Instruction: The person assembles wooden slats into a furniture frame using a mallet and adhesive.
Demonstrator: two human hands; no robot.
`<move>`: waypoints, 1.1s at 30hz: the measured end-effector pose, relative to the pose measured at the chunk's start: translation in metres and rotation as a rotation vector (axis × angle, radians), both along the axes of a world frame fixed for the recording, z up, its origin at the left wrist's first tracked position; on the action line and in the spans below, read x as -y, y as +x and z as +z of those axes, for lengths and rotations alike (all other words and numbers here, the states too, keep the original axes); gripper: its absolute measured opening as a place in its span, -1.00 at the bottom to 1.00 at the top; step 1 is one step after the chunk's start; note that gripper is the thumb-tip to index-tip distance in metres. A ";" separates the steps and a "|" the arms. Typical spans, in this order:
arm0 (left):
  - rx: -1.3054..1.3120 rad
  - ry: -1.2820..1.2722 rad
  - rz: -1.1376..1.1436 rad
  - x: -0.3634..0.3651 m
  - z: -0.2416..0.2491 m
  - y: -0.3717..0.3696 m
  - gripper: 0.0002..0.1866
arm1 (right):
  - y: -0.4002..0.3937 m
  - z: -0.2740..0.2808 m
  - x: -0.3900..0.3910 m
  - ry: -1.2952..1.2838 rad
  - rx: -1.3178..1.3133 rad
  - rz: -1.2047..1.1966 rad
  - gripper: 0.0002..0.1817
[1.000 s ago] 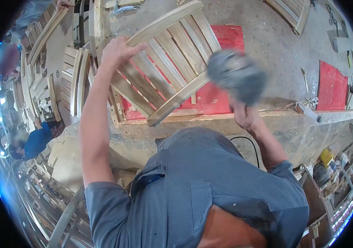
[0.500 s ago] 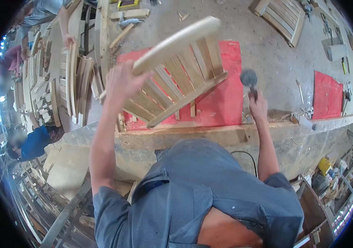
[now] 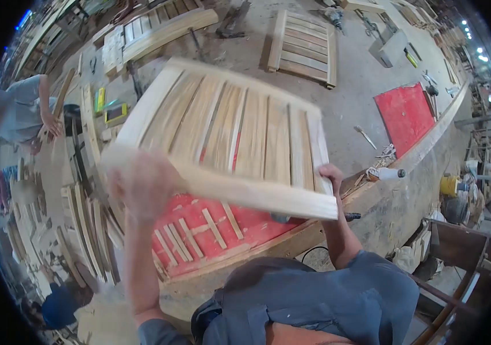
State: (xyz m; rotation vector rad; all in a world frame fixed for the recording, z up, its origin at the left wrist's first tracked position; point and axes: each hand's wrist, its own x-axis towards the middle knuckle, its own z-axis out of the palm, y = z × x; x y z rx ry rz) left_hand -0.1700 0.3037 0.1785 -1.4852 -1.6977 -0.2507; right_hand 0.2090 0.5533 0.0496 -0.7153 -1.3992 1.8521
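A slatted wooden panel (image 3: pixel 222 126) is held up, tilted, above the bench between both my hands. My left hand (image 3: pixel 145 184), smeared by motion, is closed on its near left corner. At the right edge, my right hand (image 3: pixel 330 174) grips the frame, thumb on top and fingers mostly hidden. Below the panel, a red sheet (image 3: pixel 251 238) bears several narrow wooden strips (image 3: pixel 214 229). Partly hidden beneath the panel's near rail is a grey rounded thing (image 3: pixel 280 218), probably the mallet head. A dark handle end (image 3: pixel 352 217) shows beside my right forearm.
Another slatted panel (image 3: pixel 303 49) lies farther back, and a larger one (image 3: pixel 168 34) at the back left. A second red sheet (image 3: pixel 405 118), a bottle (image 3: pixel 386 173) and a chisel-like tool (image 3: pixel 365 137) are on the right. A co-worker's hand (image 3: pixel 53 123) is at left.
The panel has been turned and brought nearer, its slatted face now upward. My right hand has let go of the mallet and taken the panel's right edge. The view has shifted.
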 end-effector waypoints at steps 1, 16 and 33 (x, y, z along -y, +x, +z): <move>0.169 0.051 0.129 -0.010 -0.013 -0.020 -0.49 | -0.012 -0.014 -0.024 0.354 0.046 -0.027 -0.53; 1.060 -0.010 1.105 0.139 -0.293 -0.201 -0.65 | -0.245 -0.123 -0.242 -0.409 0.493 -0.350 -0.44; 1.003 0.379 0.783 0.353 -0.153 -0.034 -0.47 | -0.482 -0.175 0.277 1.146 0.682 0.522 -0.41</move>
